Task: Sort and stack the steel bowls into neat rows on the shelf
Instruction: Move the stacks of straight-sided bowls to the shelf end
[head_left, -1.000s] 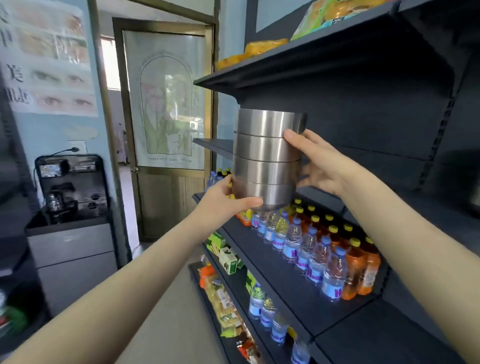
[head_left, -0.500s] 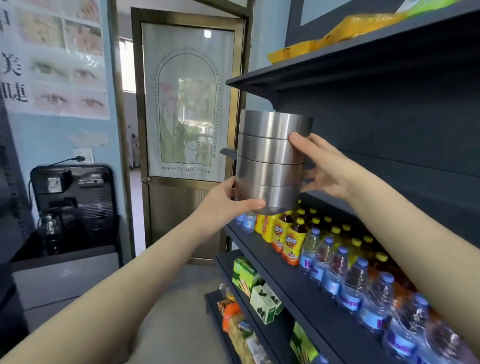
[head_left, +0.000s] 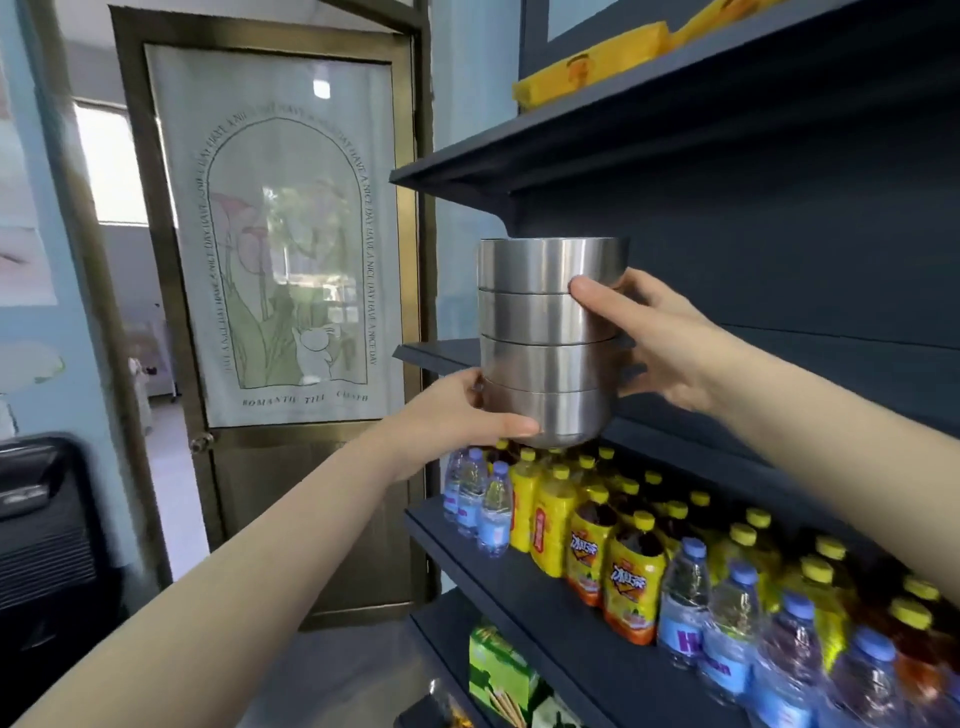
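Head view, nearer the shelving than a second ago and swung further toward it. Same stack of steel bowls (head_left: 545, 312), four deep, carried in the same two-handed hold; nothing added, nothing taken off. Now brought up level with the near end of the middle shelf (head_left: 431, 353), under the top shelf (head_left: 467, 169), with the drink bottles (head_left: 628, 566) on the lower shelf (head_left: 540, 629) crowding the picture below. Judged from that: carrying nearly over, setting-down not yet begun. No bowl seen standing on any shelf, so the rows themselves all left to make.

Left grip (head_left: 457, 415): a bare hand cupped round the lowest bowl from the left, thumb laid across the front just above the rounded base, taking the weight from beneath. Right grip (head_left: 665, 343): opened wide to span the stack's right side, thumb pressed at the seam between the top two bowls, other fingers curled round behind the lower bowls and mostly hidden by the steel. Both closed only to the stack's width, and holding nothing else.

Stack upright, rims nested evenly, no lean showing. Contact between its back and the shelf edge behind: impossible to tell. Likely next: a lift clear of the shelf lip, then a slide inward with both grips kept on; risk of a polished four-high stack slipping or fanning apart on any tilt.
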